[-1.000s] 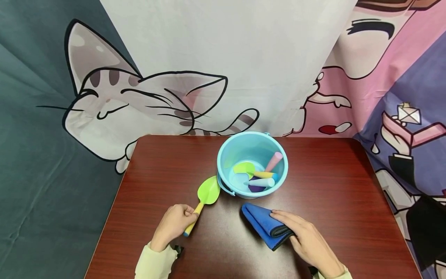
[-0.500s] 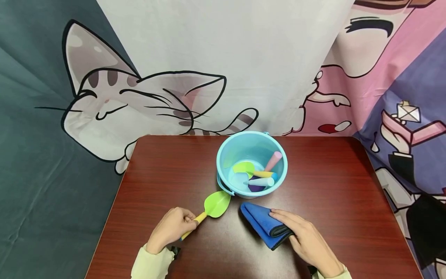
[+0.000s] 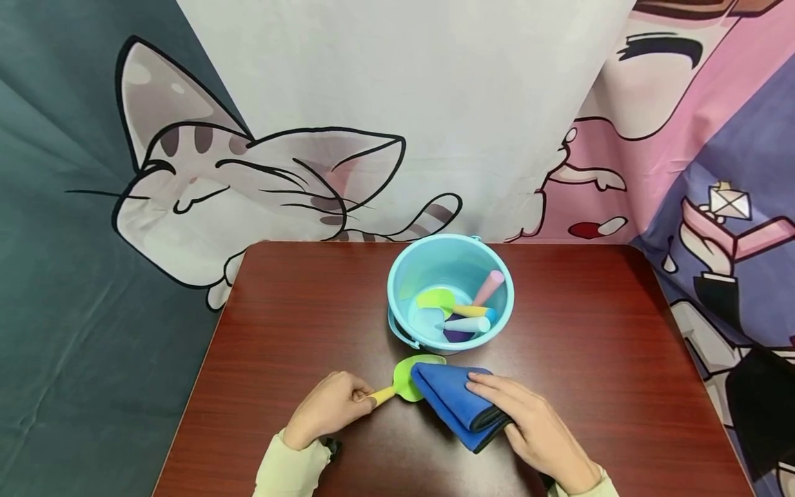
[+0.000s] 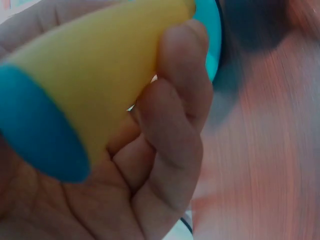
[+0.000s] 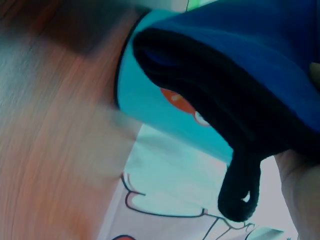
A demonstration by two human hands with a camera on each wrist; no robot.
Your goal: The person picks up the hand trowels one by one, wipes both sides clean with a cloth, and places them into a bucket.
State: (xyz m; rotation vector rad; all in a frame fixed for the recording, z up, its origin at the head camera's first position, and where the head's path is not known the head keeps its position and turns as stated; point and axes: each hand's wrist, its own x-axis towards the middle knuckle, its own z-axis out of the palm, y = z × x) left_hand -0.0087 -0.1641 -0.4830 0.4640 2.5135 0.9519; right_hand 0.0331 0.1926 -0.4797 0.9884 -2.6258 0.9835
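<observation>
My left hand (image 3: 332, 407) pinches the yellow handle of a toy shovel (image 3: 406, 379) with a green blade. The blue end of that handle shows large in the left wrist view, with fingers (image 4: 170, 125) curled round the yellow part. Its blade tip passes behind a folded blue cloth (image 3: 456, 400) with black edging. My right hand (image 3: 534, 428) holds this cloth, fingers over the top and thumb beneath. A black hanging loop (image 5: 240, 190) dangles from the cloth in the right wrist view. Both hands are in front of a light blue bucket (image 3: 404, 324).
Inside the bucket lie several toy tools, among them a green shovel with a yellow handle (image 3: 470, 311), a light blue one (image 3: 466, 324) and a pink handle (image 3: 488, 288). The bucket stands toward the back of the brown wooden table (image 3: 298, 310). A printed curtain (image 3: 484, 103) hangs behind it.
My left hand has moved right and turned the shovel, so its blade has come away from the bucket's left side to the cloth. The right hand has shifted slightly left with the cloth.
</observation>
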